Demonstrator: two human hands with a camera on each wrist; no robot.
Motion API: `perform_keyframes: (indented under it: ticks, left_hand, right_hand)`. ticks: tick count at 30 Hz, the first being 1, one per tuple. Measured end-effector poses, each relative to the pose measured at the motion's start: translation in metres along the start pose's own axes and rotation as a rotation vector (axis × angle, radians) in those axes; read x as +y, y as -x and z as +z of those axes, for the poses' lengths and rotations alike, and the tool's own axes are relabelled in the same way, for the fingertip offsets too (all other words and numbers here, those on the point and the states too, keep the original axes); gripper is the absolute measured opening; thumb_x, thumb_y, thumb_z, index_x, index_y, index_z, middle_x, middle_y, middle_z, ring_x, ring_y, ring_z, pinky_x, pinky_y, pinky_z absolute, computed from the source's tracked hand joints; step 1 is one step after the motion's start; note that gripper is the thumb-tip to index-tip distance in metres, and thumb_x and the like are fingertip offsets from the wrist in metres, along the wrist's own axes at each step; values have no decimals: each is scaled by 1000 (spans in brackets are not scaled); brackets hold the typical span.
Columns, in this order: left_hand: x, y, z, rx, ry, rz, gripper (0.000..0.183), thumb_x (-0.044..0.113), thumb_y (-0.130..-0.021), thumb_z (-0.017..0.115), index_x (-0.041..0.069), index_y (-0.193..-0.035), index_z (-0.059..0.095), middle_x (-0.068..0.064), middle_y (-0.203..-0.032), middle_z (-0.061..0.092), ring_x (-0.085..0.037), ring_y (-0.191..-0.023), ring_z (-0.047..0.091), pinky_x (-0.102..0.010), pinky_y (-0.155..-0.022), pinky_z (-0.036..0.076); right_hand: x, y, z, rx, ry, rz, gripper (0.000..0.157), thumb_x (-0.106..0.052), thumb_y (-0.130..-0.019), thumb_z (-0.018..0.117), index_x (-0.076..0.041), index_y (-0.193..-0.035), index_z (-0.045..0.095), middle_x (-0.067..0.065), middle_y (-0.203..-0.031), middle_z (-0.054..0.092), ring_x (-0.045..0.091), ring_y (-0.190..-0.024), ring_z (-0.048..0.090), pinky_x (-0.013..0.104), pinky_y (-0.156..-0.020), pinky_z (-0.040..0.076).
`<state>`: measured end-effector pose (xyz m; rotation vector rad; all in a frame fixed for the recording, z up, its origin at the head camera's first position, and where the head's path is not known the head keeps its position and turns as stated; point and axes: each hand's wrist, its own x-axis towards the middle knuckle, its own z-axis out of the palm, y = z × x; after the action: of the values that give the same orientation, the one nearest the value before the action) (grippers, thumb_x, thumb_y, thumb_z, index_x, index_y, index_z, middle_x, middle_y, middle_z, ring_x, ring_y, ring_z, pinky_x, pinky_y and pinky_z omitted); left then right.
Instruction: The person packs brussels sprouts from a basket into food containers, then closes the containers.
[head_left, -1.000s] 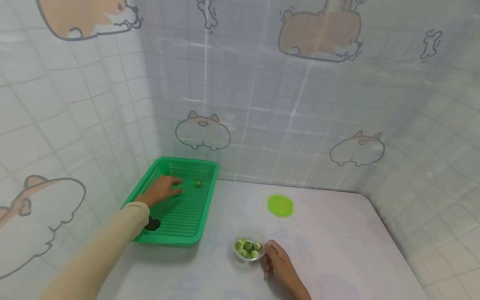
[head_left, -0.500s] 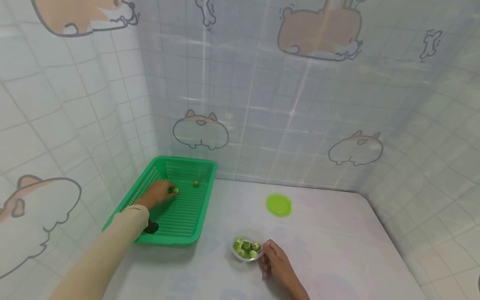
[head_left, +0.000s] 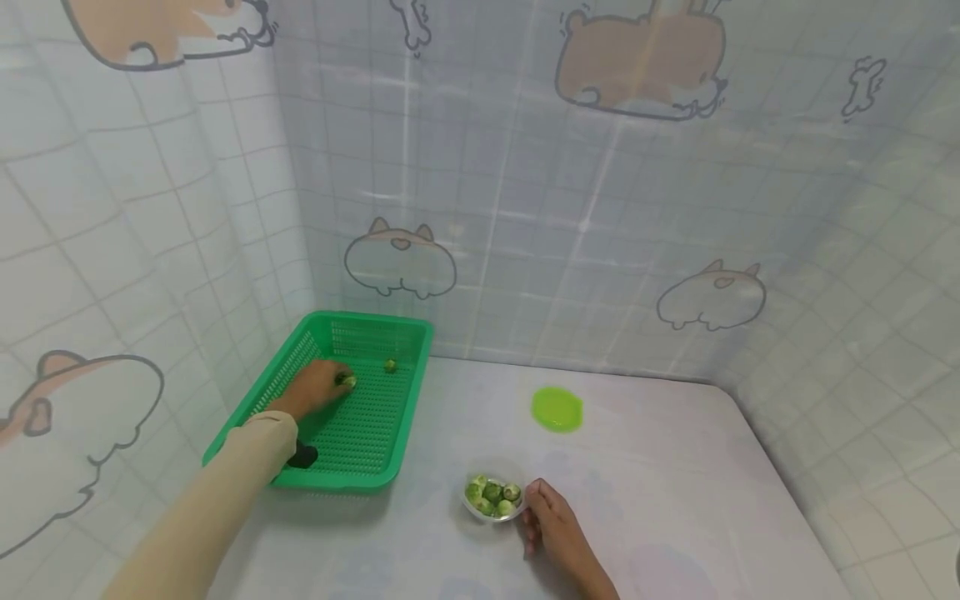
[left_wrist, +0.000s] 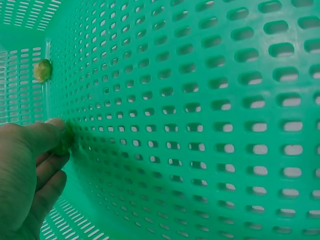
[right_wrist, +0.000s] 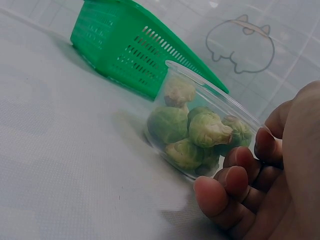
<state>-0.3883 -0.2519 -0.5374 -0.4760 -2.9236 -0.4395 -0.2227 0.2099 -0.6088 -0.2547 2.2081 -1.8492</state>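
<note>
Inside the green plastic basket (head_left: pixel 367 437), my left hand (head_left: pixel 309 392) pinches a Brussels sprout (left_wrist: pixel 66 141) between thumb and fingers, low over the perforated floor. A second Brussels sprout (head_left: pixel 390 366) lies by the basket's far end, a short way beyond the hand. On the table stands a small clear plastic tub (head_left: pixel 491 520) with several Brussels sprouts (right_wrist: pixel 167 125) in it. My right hand (head_left: pixel 553 521) grips the tub's right side, thumb at the rim and fingertips against the outer wall.
A round bright green lid (head_left: pixel 557 409) lies flat on the white table (head_left: pixel 652 467), beyond the tub. Behind and at both sides rise curtain-like walls (head_left: pixel 517 275) with a grid and dog drawings; the basket stands close to the left one.
My left hand has lowered slightly and closed its thumb and fingers on the Brussels sprout in the basket. My right hand and the tub stay where they were.
</note>
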Motion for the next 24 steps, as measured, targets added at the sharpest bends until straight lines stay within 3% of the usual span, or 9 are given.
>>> perform_keyframes:
  ticks: [12, 24]
  left_hand:
    - [1, -2, -4, 46, 118, 48, 28, 15, -93, 73, 1, -117, 73, -17, -112, 73, -37, -105, 68, -54, -89, 56]
    - [37, 3, -25, 89, 258, 57, 34, 22, -95, 73, 4, -123, 71, -15, -116, 73, -32, -101, 71, -49, -84, 59]
  right_hand:
    - [-1, 1, 0, 7, -18, -3, 40, -40, -109, 42, -2, -96, 49, 5, -80, 53, 17, -60, 53, 33, -50, 56]
    - [-2, 0, -1, 14, 1, 20, 39, -39, -109, 40, -4, -97, 49, 4, -80, 53, 18, -61, 54, 33, -52, 56]
